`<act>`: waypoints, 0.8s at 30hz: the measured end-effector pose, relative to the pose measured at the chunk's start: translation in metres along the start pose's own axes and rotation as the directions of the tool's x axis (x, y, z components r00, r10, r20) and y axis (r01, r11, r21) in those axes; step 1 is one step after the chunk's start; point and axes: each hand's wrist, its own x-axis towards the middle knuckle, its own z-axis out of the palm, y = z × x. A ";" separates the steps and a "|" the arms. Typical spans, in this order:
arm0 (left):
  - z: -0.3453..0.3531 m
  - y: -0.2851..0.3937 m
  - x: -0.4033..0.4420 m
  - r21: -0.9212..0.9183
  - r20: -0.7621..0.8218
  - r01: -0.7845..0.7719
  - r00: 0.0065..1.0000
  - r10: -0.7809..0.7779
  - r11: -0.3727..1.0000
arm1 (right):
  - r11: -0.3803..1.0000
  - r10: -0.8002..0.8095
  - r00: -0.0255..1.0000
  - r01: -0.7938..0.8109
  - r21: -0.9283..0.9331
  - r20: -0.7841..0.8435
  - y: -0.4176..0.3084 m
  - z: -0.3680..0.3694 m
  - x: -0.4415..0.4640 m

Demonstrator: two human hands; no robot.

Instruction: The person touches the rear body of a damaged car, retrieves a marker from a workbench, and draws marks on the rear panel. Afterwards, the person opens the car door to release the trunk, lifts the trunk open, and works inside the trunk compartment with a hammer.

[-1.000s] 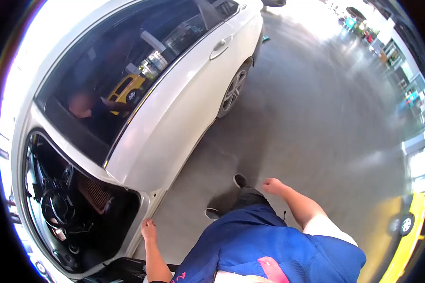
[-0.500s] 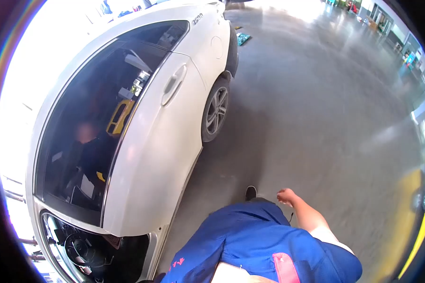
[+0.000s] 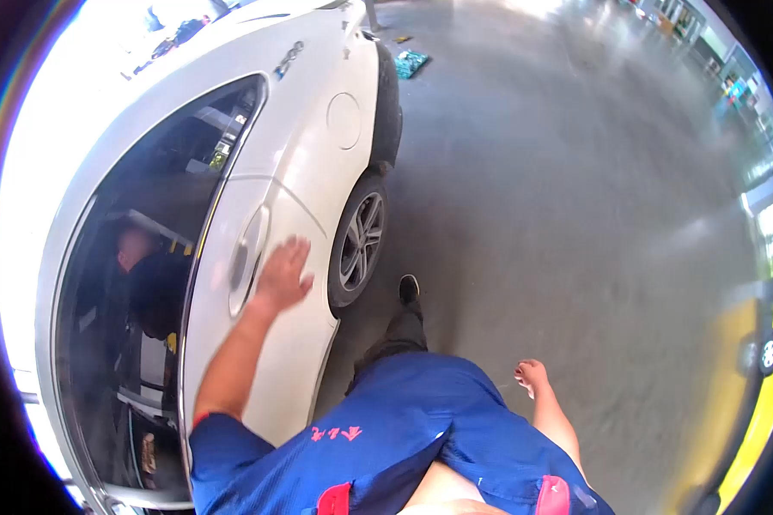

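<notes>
My left hand is stretched out over the side of a white car, its fingers apart and nothing in it. It is just beside the rear door handle; whether it touches the car I cannot tell. Low at my right side hangs my right hand, fingers curled in, with nothing visible in it. The car's rear door is shut, and its dark window mirrors a person.
The rear wheel is just ahead on the left. Grey shop floor stretches forward and right. A teal bag-like item lies on the floor past the car's rear. A yellow vehicle stands at the far right.
I have moved forward along the car, towards its rear wheel. My left hand has come into view and reached up beside the rear door handle. The open front area has left view.
</notes>
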 end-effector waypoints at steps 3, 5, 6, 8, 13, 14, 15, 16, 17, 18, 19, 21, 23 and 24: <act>-0.037 -0.054 0.155 0.293 0.198 -0.040 0.980 -0.020 0.955 | 0.986 0.146 0.981 -0.135 0.094 -0.124 0.004 0.005 -0.010; -0.053 -0.086 0.241 0.432 0.242 -0.111 0.970 0.003 0.895 | 0.969 0.198 0.973 -0.177 0.175 -0.116 0.003 0.010 -0.026; -0.058 -0.102 0.290 0.464 0.274 -0.119 0.962 -0.014 0.878 | 0.947 0.223 0.970 -0.192 0.259 -0.097 -0.010 0.020 -0.016; -0.063 -0.120 0.362 0.489 0.331 -0.141 0.943 -0.033 0.861 | 0.949 0.180 0.972 -0.131 0.286 -0.152 -0.042 0.041 -0.025; -0.057 -0.147 0.499 0.649 0.426 -0.246 0.902 -0.076 0.720 | 0.924 0.165 0.970 -0.089 0.371 -0.180 -0.108 0.083 -0.004; -0.055 -0.148 0.526 0.650 0.436 -0.257 0.897 -0.073 0.715 | 0.941 0.141 0.978 -0.084 0.328 -0.153 -0.127 0.089 0.004; -0.051 -0.147 0.548 0.667 0.445 -0.263 0.891 -0.090 0.697 | 0.957 0.120 0.985 -0.081 0.279 -0.127 -0.141 0.091 0.008; -0.047 -0.147 0.567 0.686 0.452 -0.263 0.885 -0.114 0.679 | 0.974 0.113 0.993 -0.103 0.202 -0.043 -0.136 0.084 0.030; -0.041 -0.151 0.585 0.680 0.460 -0.261 0.879 -0.122 0.685 | 0.990 0.059 0.997 -0.053 0.132 -0.042 -0.118 0.078 0.065; -0.036 -0.154 0.608 0.678 0.454 -0.244 0.881 -0.135 0.693 | 0.998 0.005 0.999 -0.003 0.060 -0.042 -0.139 0.079 0.079; -0.029 -0.158 0.627 0.677 0.446 -0.222 0.882 -0.150 0.702 | 0.999 -0.049 0.998 0.049 -0.011 -0.041 -0.158 0.080 0.094; -0.023 -0.160 0.661 0.677 0.487 -0.243 0.855 -0.176 0.695 | 0.990 0.002 1.000 -0.004 -0.142 -0.013 -0.213 0.040 0.127; -0.019 -0.165 0.690 0.679 0.524 -0.267 0.829 -0.197 0.684 | 0.990 0.083 0.995 -0.088 -0.112 -0.054 -0.338 0.020 0.129; -0.017 -0.166 0.700 0.670 0.535 -0.270 0.822 -0.198 0.691 | 0.993 0.112 0.991 -0.108 0.056 -0.075 -0.361 0.007 0.154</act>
